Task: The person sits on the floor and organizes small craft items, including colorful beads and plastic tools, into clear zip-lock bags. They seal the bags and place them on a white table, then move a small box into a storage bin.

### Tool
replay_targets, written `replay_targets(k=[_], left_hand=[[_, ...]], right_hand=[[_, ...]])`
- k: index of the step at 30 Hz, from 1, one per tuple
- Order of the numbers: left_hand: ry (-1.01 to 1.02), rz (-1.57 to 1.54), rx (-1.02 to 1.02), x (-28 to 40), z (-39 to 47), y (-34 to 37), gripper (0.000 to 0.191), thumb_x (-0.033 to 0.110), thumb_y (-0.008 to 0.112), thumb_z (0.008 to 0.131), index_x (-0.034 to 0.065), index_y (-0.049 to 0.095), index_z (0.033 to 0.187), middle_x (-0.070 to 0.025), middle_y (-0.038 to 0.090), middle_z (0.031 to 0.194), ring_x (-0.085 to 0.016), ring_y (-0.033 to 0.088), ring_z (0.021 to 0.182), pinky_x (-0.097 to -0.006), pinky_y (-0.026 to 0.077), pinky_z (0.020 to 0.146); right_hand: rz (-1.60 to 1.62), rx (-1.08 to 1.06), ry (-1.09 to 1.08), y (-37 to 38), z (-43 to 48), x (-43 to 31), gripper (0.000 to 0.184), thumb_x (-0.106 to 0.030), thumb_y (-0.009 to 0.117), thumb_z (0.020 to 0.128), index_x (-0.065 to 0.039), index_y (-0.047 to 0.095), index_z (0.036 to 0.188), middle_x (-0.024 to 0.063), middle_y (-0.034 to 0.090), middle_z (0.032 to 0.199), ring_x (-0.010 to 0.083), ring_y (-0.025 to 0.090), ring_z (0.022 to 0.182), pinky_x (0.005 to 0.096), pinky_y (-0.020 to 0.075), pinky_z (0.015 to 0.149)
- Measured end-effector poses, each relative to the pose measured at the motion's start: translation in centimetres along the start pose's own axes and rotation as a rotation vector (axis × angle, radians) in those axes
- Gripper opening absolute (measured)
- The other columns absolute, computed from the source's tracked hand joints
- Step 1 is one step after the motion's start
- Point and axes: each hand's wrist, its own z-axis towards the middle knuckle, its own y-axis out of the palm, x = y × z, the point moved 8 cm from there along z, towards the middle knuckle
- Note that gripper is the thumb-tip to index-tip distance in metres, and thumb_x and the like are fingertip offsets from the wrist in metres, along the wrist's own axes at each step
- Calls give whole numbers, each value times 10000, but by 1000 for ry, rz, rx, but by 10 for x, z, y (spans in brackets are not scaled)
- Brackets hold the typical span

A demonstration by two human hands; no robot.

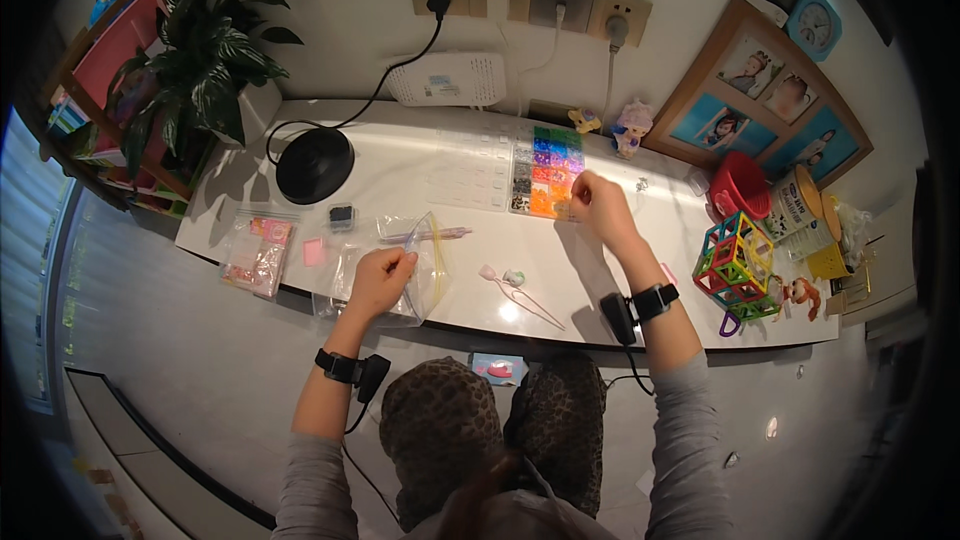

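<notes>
My left hand (382,277) grips the edge of a clear zip bag (429,270) that lies near the table's front edge. My right hand (600,210), fingers curled, is over the right edge of a compartment box (549,172) of small coloured beads; whether it holds anything cannot be told. The box's transparent lid (469,169) lies opened to the left. Pink tweezers with a scoop end (525,300) lie in front, beside a small greenish-white piece (514,277). Thin sticks or pens (442,234) lie by the zip bag. Further left are a small dark-filled box (342,217) and a pink square (313,251).
A round black base (315,163) with a cable and a potted plant (251,109) stand at the back left. A packet in a bag (259,255) lies at the left edge. At right are a magnetic-tile structure (735,270), a red basket (739,187) and a picture frame (701,82).
</notes>
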Motion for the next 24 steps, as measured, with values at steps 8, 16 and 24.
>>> replay_targets(k=[8,16,24], left_hand=[[-11,-43,-57,9,3,1,318,166,561,948,-1,544,678,-33,546,618,-97,487,595,-271,388,559],[-25,-110,-28,-8,0,-2,329,163,571,948,3,524,664,-26,515,605,-92,456,583,-271,361,542],[-23,-82,-36,-11,1,-1,368,218,561,971,15,520,667,-8,508,610,-75,453,595,-254,354,546]], right_hand=[[166,48,172,-10,15,36,122,-66,676,826,11,619,903,111,659,763,189,635,707,314,518,655],[274,-42,305,-116,-84,60,100,-78,654,884,8,621,921,25,638,750,74,592,632,228,478,572],[138,67,490,-101,-217,92,109,-42,654,871,10,649,966,29,645,808,88,594,720,235,479,648]])
